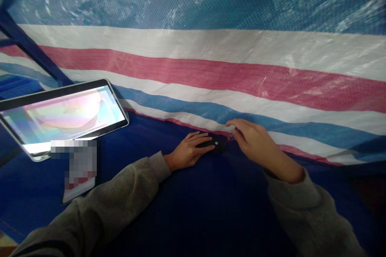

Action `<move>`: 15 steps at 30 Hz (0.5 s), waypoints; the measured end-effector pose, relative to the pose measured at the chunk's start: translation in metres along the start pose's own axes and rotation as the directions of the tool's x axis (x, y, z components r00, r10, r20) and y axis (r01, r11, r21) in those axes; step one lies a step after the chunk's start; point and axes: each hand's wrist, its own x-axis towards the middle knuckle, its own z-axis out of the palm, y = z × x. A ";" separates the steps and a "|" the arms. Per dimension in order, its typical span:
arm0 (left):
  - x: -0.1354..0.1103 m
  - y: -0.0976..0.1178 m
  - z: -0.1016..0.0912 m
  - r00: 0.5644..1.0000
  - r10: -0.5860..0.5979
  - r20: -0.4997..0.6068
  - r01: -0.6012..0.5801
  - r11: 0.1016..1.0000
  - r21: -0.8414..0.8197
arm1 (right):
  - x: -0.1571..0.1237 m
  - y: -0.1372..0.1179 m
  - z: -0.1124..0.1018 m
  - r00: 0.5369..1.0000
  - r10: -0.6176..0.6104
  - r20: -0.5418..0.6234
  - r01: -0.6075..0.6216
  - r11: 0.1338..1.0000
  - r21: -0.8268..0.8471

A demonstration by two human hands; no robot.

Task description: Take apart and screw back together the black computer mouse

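Note:
On the dark blue surface lies a small black object (217,143) with rounded edges and a pale dot on top; I cannot make out its kind. My left hand (190,150) rests over its left end, fingers laid across it and gripping it. Just to the right, my right hand (251,140) is raised with thumb and index finger curled together. Between them is a small, partly see-through thing with a red tip (229,137), close to the black object's right end. The right fingers hide most of it, and whether it touches the black object is unclear.
A lit tablet-like screen (123,122) leans at the left. In front of it lies a phone (80,190), partly blurred out. A striped woven plastic sheet (196,72) hangs right behind my hands. A dark blue frame bar (39,52) stands at far left.

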 end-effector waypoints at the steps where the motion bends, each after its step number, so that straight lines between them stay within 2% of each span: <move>1: 0.000 0.000 0.000 1.000 0.006 -0.001 -0.006 1.000 0.000 | 0.000 0.000 -0.001 1.000 0.007 0.005 -0.007 1.000 -0.007; 8: -0.001 -0.002 0.001 1.000 -0.012 0.013 0.012 1.000 0.003 | 0.000 -0.005 0.000 0.996 0.075 0.050 -0.069 0.992 -0.105; 15: -0.003 -0.003 0.004 1.000 0.014 -0.012 -0.014 1.000 -0.016 | 0.001 -0.006 0.001 0.991 0.130 -0.012 -0.130 0.982 -0.139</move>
